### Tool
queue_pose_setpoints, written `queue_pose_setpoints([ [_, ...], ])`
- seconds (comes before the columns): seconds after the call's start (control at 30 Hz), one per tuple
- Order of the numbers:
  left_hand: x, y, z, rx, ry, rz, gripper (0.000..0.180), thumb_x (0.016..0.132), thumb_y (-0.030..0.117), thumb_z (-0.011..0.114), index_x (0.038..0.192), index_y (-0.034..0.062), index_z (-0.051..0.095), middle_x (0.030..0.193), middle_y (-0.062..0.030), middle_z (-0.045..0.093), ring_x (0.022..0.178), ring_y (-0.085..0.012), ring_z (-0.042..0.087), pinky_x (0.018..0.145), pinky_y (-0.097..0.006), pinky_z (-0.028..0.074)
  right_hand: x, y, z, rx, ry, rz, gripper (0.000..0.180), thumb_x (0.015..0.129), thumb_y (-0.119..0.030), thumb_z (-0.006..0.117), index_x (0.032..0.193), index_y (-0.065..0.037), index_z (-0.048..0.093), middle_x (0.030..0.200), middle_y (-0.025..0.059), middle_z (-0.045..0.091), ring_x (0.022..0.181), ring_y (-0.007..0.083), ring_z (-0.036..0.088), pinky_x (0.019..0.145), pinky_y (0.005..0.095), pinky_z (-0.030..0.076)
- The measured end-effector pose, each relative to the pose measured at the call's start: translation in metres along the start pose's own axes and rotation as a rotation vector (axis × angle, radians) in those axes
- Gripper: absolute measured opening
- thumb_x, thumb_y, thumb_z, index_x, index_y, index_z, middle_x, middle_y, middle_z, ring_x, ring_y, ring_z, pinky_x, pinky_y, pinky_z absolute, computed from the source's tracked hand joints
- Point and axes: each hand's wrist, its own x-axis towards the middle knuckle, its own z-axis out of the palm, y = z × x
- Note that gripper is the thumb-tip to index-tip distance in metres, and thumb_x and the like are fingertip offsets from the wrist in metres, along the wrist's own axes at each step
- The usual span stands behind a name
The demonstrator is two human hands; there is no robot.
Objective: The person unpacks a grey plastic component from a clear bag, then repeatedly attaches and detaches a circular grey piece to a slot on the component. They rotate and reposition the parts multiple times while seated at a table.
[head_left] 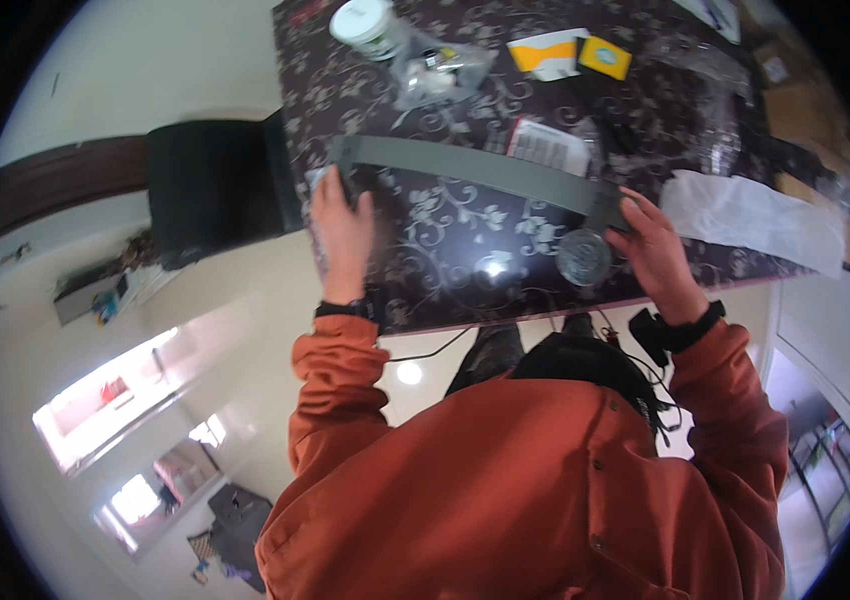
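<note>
Hands (343,232) (657,252) gripping grey bar (475,167), white tub (363,26)

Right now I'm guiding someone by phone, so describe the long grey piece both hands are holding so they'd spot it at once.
Start at the dark table with the pale floral pattern. Along its near edge a long, flat grey bar runs between the left hand and the right hand. A round silvery disc hangs under its right end; everything else nearby is small packets and clear bags.

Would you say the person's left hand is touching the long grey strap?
Touching: the head view shows the left hand gripping the long grey strap at its end.
</note>
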Motion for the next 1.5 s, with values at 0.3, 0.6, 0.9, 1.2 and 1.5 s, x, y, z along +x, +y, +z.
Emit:
queue_pose_setpoints([
  [0.3,-0.051,0.204,-0.078,-0.509,-0.281,0.537,0.082,0.064,0.023,0.082,0.138,0.0147,0.046,0.141,-0.0238,0.033,0.126,-0.0419,0.04,0.104,-0.045,0.038,-0.029,-0.037,0.075,0.156,0.028,-0.156,0.028,0.098,-0.015,0.05,0.123,-0.002,0.052,0.112,0.0073,0.061,0.101,0.0151,0.06,0.088,0.0298,0.051],
  [0.6,-0.03,0.223,-0.094,-0.813,-0.159,0.487,0.068,0.07,0.003,0.069,0.135,0.0104,0.051,0.113,-0.0157,0.051,0.104,-0.0304,0.055,0.087,-0.036,0.048,-0.074,-0.08,0.123,0.206,-0.072,-0.371,0.024,0.094,-0.011,0.053,0.114,0.002,0.056,0.105,0.0057,0.061,0.095,0.0114,0.059,0.087,0.0254,0.05],
  [0.9,-0.059,0.254,-0.105,-0.584,0.04,0.516,0.065,0.072,0.004,0.07,0.135,0.0046,0.051,0.112,-0.0154,0.052,0.098,-0.0258,0.057,0.084,-0.034,0.049,-0.1,-0.089,0.115,0.301,-0.091,-0.371,0.021,0.094,-0.008,0.052,0.112,0.001,0.058,0.099,0.0029,0.059,0.088,0.0089,0.057,0.079,0.0244,0.05],
  [1.2,-0.074,0.283,-0.126,-0.491,0.135,0.589,0.063,0.073,0.008,0.072,0.132,0.0049,0.053,0.11,-0.016,0.053,0.096,-0.0281,0.059,0.081,-0.035,0.05,-0.114,-0.093,0.093,0.268,-0.133,-0.485,0.029,0.095,-0.011,0.052,0.12,0.003,0.054,0.104,0.0075,0.059,0.093,0.0141,0.06,0.085,0.0315,0.052],
  [1.5,-0.083,0.289,-0.136,-0.406,0.139,0.601,0.064,0.073,0.013,0.075,0.134,0.0106,0.052,0.114,-0.0166,0.052,0.096,-0.0328,0.06,0.079,-0.037,0.052,-0.126,-0.093,0.088,0.32,-0.165,-0.524,0.03,0.095,-0.009,0.053,0.122,0.002,0.052,0.104,0.0085,0.06,0.095,0.0156,0.061,0.084,0.0309,0.053],
])
